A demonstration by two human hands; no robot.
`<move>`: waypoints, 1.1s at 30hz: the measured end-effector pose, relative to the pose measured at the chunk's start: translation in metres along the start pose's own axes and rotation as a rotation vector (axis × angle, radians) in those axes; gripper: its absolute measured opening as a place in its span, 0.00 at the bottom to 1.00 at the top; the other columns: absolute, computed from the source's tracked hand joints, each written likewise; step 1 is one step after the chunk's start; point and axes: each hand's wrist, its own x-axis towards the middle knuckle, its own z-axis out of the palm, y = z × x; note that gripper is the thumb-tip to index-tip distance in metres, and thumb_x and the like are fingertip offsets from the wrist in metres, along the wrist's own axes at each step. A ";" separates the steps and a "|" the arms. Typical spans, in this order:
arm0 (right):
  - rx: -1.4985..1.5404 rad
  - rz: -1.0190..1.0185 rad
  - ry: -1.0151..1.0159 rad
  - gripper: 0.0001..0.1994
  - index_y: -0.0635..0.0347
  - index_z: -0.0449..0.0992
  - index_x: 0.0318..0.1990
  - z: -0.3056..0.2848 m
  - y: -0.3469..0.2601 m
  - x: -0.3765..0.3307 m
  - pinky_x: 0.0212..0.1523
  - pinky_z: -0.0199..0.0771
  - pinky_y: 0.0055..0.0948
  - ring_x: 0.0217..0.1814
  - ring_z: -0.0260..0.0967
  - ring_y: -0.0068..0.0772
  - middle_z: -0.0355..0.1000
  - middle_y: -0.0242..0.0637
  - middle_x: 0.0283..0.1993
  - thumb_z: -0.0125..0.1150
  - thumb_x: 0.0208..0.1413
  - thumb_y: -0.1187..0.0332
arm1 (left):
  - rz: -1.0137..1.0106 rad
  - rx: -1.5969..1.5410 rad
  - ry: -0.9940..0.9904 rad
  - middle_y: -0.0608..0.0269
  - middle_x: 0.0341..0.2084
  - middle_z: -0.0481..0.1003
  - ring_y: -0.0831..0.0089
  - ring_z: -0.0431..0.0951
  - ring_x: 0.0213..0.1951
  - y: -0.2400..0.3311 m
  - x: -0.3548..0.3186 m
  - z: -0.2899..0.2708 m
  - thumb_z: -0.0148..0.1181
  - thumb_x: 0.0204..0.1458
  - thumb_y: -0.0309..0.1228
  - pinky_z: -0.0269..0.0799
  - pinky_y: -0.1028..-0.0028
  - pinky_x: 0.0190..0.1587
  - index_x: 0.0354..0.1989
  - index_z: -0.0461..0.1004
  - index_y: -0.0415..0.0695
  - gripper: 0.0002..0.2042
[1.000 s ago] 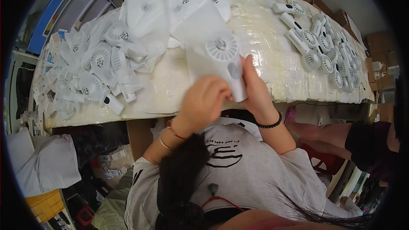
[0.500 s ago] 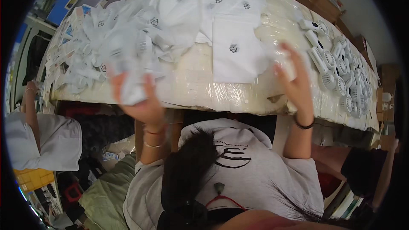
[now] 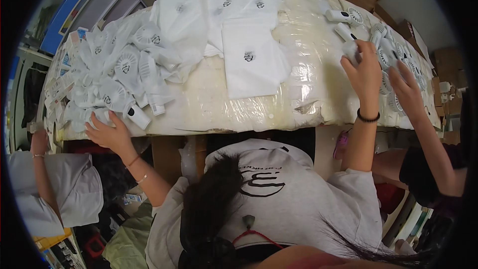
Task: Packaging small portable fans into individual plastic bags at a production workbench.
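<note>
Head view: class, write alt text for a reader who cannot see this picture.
Seen from above, a person spreads both arms over a plastic-covered table: the left hand rests on a pile of bagged white handheld fans, the right hand reaches loose white fans. A co-worker's hand reaches in beside it.

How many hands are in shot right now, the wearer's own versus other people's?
Wearer's own hands: 2, the left hand on the bagged fans and the right hand at the loose white fans
Other people's hands: 2, the co-worker's hand on the right and the hand at the left edge
Total: 4
</note>
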 end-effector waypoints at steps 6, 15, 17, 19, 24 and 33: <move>1.032 0.023 0.391 0.20 0.57 0.71 0.47 -0.025 -0.014 -0.031 0.35 0.67 0.22 0.36 0.65 0.24 0.69 0.30 0.39 0.66 0.43 0.76 | 0.544 -1.143 -0.330 0.58 0.43 0.72 0.64 0.70 0.45 0.180 -0.020 -0.075 0.55 0.45 0.20 0.64 0.69 0.49 0.38 0.75 0.42 0.11; 0.303 -0.140 -0.217 0.15 0.62 0.70 0.48 0.004 0.014 -0.054 0.39 0.66 0.29 0.35 0.65 0.35 0.69 0.38 0.37 0.58 0.52 0.71 | 0.711 -1.239 -1.081 0.66 0.31 0.71 0.72 0.69 0.33 0.268 -0.043 -0.064 0.60 0.44 0.25 0.65 0.77 0.37 0.31 0.73 0.42 0.06; 0.427 -0.062 -0.293 0.16 0.63 0.68 0.49 0.008 0.022 -0.048 0.39 0.66 0.29 0.35 0.65 0.34 0.69 0.39 0.37 0.58 0.52 0.71 | 0.685 -1.251 -1.095 0.66 0.29 0.70 0.73 0.68 0.30 0.276 -0.046 -0.061 0.61 0.44 0.25 0.65 0.77 0.35 0.29 0.72 0.41 0.05; 0.554 0.012 -0.370 0.17 0.64 0.67 0.50 0.012 0.028 -0.045 0.38 0.67 0.28 0.36 0.65 0.33 0.70 0.40 0.37 0.59 0.52 0.71 | 0.654 -1.260 -1.107 0.67 0.26 0.69 0.74 0.68 0.28 0.281 -0.049 -0.058 0.61 0.44 0.25 0.64 0.78 0.34 0.28 0.72 0.41 0.05; 1.027 0.120 -0.131 0.20 0.63 0.62 0.53 0.028 0.031 -0.059 0.36 0.68 0.25 0.35 0.66 0.30 0.71 0.43 0.39 0.58 0.53 0.73 | 0.572 -1.305 -1.143 0.68 0.23 0.68 0.74 0.66 0.24 0.280 -0.053 -0.059 0.60 0.44 0.24 0.64 0.78 0.31 0.27 0.72 0.40 0.04; 1.484 0.250 -0.154 0.21 0.62 0.57 0.56 0.028 0.003 -0.071 0.32 0.69 0.21 0.31 0.67 0.27 0.72 0.48 0.44 0.55 0.56 0.75 | 0.539 -1.235 -0.974 0.68 0.23 0.69 0.76 0.64 0.23 0.272 -0.057 -0.077 0.58 0.46 0.23 0.62 0.78 0.29 0.27 0.73 0.40 0.01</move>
